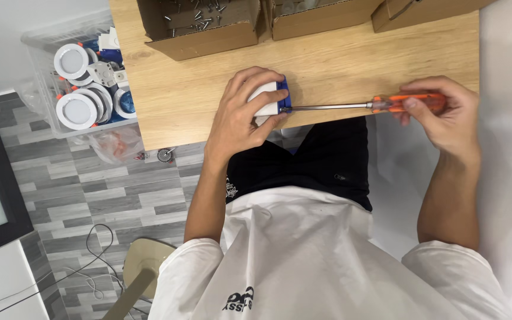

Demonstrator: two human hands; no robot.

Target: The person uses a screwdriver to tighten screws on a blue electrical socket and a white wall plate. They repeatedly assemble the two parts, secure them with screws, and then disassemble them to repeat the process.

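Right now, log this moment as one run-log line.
left hand: holds white-and-blue part on wooden table | right hand: grips orange-handled screwdriver | tip: at part's blue edge

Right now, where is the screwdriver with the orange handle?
In the head view, the orange-handled screwdriver lies level over the wooden table, handle in the right hand, tip at the white and blue part under the left hand.

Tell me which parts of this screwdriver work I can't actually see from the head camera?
- Screwdriver tip: hidden where it meets the white-and-blue part.
- Most of that part: covered by the left hand.
- Orange handle end: wrapped by the right hand.
- Cardboard box of screws: cut off by the top edge.
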